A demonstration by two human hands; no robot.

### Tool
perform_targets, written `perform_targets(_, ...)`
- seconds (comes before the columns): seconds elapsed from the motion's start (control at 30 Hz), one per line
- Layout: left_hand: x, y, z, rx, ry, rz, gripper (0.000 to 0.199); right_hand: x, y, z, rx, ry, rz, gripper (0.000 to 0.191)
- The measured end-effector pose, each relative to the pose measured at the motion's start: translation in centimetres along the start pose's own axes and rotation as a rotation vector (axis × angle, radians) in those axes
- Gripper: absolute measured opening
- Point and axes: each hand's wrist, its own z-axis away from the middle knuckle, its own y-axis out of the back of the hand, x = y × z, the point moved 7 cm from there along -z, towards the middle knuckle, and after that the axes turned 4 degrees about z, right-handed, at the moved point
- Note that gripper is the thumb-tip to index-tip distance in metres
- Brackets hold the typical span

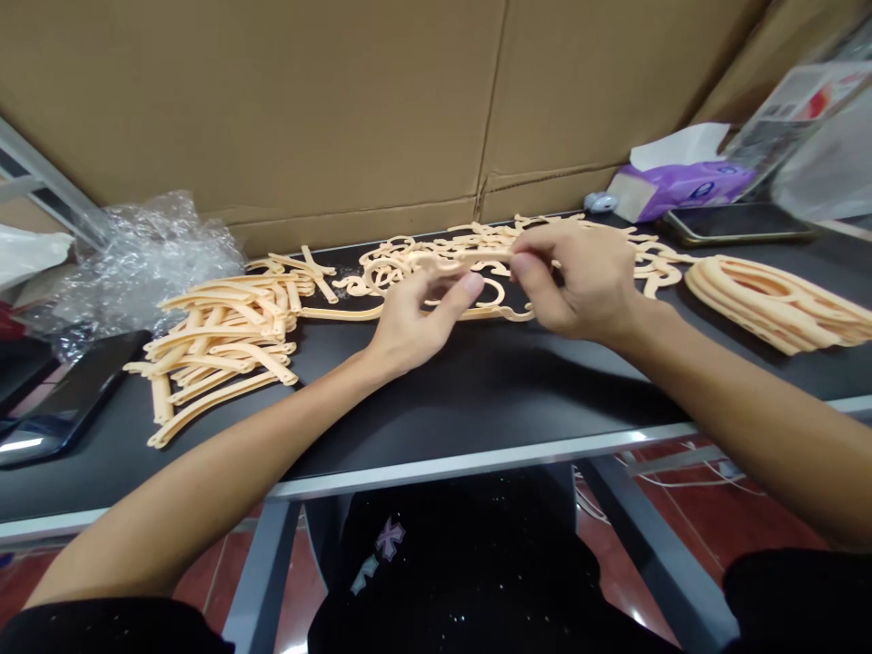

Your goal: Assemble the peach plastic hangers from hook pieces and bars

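The left hand (423, 325) and the right hand (579, 280) work close together, each in a narrow pinch, thumb against fingers, on a thin peach plastic piece (470, 258). The fingers cover part of it, so its full outline is hard to make out. It looks light and fairly stiff, probably with a little spring, though its slim arms might snap under a sharp bend. The smooth surface may slip, so the thicker stretch between the fingertips seems the surest place to take hold.

The piece is held just above a loose tangle of similar peach plastic parts (399, 265) on a black table (477, 413). The hands partly block the tangle, and it is too jumbled to count the parts or trace each shape. Left of the tangle lies a heap of long curved plastic strips (218, 350), and right of it sits a nested stack of oval plastic frames (777, 304), cut off by the right edge of the view. Farther left of the tangle are crumpled bubble wrap (146, 263) and a dark tablet (61, 395). Beyond it to the right are a purple tissue packet (691, 186) and a smartphone (736, 222). Behind it stands a cardboard sheet (286, 109).
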Motion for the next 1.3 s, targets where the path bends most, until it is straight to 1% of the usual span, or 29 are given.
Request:
perform_targets(0.07, -0.1, 0.3, -0.2, 0.03, 0.003, 0.06, 0.056, -0.5, -0.4, 0.0, -0.054, 0.095, 0.079, 0.035)
perform_targets(0.13, -0.1, 0.5, -0.3, 0.069, 0.036, 0.103, 0.059, -1.1, -0.9, 0.1, -0.093, 0.184, 0.112, 0.033)
perform_targets(0.23, -0.3, 0.5, -0.2, 0.094, 0.133, 0.143, 0.052, -1.6, -1.5, 0.2, -0.131, 0.233, 0.073, 0.031)
perform_targets(0.33, -0.5, 0.1, -0.2, 0.068, 0.191, 0.179, 0.031, -1.8, -1.8, 0.3, -0.13, 0.21, -0.038, 0.028)
perform_targets(0.4, -0.6, -0.1, -0.2, 0.062, 0.219, 0.196, 0.02, -2.0, -2.6, 0.6, -0.181, 0.203, -0.082, 0.028)
perform_targets(0.5, -0.5, 0.0, -0.5, 0.044, 0.233, 0.202, 0.015, -2.2, -4.4, 1.0, -0.338, 0.211, -0.101, 0.029)
perform_targets(0.6, -0.2, 0.1, -0.9, -0.043, 0.239, 0.193, 0.012, -1.7, -5.7, 1.3, -0.479, 0.143, -0.066, 0.025)
perform_targets(0.67, -0.1, 0.2, -1.2, -0.127, 0.276, 0.18, 0.006, -1.0, -6.1, 1.3, -0.517, 0.094, 0.003, 0.026)
perform_targets(0.7, -0.1, 0.5, -1.3, -0.161, 0.295, 0.171, 0.007, -0.7, -6.1, 1.2, -0.512, 0.073, 0.034, 0.027)
perform_targets(0.73, 0.0, 0.8, -1.4, -0.185, 0.303, 0.161, 0.012, -0.2, -5.9, 1.0, -0.49, 0.046, 0.056, 0.027)
perform_targets(0.8, 0.4, 1.9, -1.8, -0.198, 0.291, 0.129, 0.017, 0.9, -5.2, 0.5, -0.407, -0.035, 0.066, 0.025)
perform_targets(0.87, 0.9, 3.1, -2.3, -0.189, 0.27, 0.084, 0.013, 2.2, -4.4, 0.2, -0.333, -0.139, 0.04, 0.023)
perform_targets(0.9, 1.1, 3.9, -2.7, -0.166, 0.258, 0.061, 0.012, 2.7, -4.1, 0.0, -0.301, -0.187, 0.019, 0.021)
perform_targets(0.97, 1.6, 5.7, -3.4, -0.08, 0.231, 0.028, 0.012, 3.6, -3.5, -0.1, -0.246, -0.257, -0.023, 0.019)
perform_targets(1.07, 2.3, 8.7, -4.4, 0.06, 0.211, 0.006, 0.016, 4.1, -3.1, -0.1, -0.173, -0.293, -0.058, 0.019)
perform_targets(1.13, 2.6, 10.8, -4.9, 0.155, 0.205, -0.002, 0.022, 4.1, -3.1, 0.0, -0.165, -0.294, -0.069, 0.021)
perform_targets(1.17, 2.6, 11.7, -5.1, 0.184, 0.217, -0.004, 0.027, 4.1, -3.1, 0.1, -0.165, -0.298, -0.078, 0.021)
perform_targets(1.2, 2.7, 12.4, -5.2, 0.2, 0.23, -0.007, 0.031, 4.1, -3.2, 0.2, -0.164, -0.306, -0.09, 0.021)
perform_targets(1.3, 3.3, 13.7, -5.3, 0.167, 0.225, 0.005, 0.033, 4.1, -3.3, 0.2, -0.158, -0.336, -0.114, 0.02)
